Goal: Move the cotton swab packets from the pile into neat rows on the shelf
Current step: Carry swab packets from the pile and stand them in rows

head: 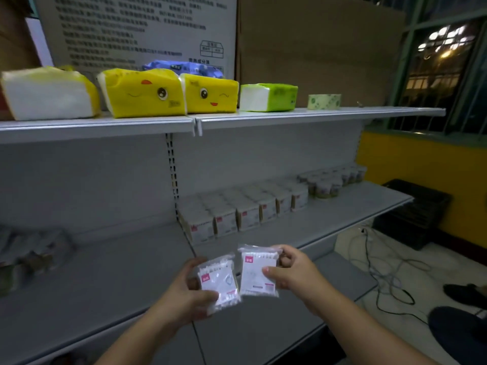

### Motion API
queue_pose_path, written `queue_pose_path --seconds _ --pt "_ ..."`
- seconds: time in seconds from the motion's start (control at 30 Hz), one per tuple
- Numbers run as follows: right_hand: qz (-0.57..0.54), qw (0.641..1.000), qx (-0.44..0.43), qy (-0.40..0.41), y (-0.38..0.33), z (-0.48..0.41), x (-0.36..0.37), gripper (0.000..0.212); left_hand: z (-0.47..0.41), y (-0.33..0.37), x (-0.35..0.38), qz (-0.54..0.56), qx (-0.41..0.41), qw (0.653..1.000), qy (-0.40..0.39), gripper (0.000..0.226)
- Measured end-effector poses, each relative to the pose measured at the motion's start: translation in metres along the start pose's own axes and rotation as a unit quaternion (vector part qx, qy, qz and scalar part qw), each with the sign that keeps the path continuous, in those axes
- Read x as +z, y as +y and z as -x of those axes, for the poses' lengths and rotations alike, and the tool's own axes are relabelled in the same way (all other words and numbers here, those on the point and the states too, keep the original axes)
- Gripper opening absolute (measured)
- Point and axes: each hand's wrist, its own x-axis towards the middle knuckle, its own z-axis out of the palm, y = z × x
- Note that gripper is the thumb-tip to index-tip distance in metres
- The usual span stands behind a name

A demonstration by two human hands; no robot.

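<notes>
My left hand [188,295] grips one clear cotton swab packet [218,281] with a pink label, tilted a little. My right hand [292,272] pinches a second packet [258,271] by its right edge, held upright. Both packets hang side by side above the grey middle shelf [110,280]. Behind them, at the shelf's back, stand neat rows of shelved packets [245,210]. A blurred loose pile of packets [29,252] lies at the far left of the same shelf.
Small round tubs [332,180] line the shelf's far right. The upper shelf [290,117] holds yellow and green tissue packs [145,92] and a tape roll [324,101]. A black crate [413,214], cables and a person's shoe [466,293] are on the floor at right.
</notes>
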Motion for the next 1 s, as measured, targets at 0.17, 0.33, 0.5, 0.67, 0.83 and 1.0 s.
queue_pose_path --seconds 0.17,0.33,0.5,0.67,0.83,1.0 --pt "0.036 0.999 0.006 0.009 -0.004 -0.057 -0.019 0.028 -0.057 -0.002 0.004 -0.093 0.072 0.986 0.122 0.055" --pt "0.147 0.989 -0.023 0.005 -0.013 -0.128 -0.012 0.030 -0.114 -0.006 -0.011 -0.128 0.133 0.947 0.264 0.044" --pt "0.278 0.958 -0.073 -0.026 0.011 -0.170 0.014 0.036 -0.147 -0.017 -0.018 -0.116 0.141 0.937 0.298 0.042" --pt "0.382 0.882 -0.268 -0.069 0.013 -0.199 0.021 0.037 -0.159 -0.018 -0.007 -0.090 0.209 0.920 0.320 0.063" --pt "0.504 0.727 -0.465 -0.027 0.007 -0.218 0.020 0.037 -0.164 -0.025 -0.007 -0.155 0.173 0.924 0.304 0.074" --pt "0.531 0.671 -0.513 -0.065 0.002 -0.235 0.020 0.025 -0.166 -0.024 -0.004 -0.212 0.141 0.910 0.327 0.068"
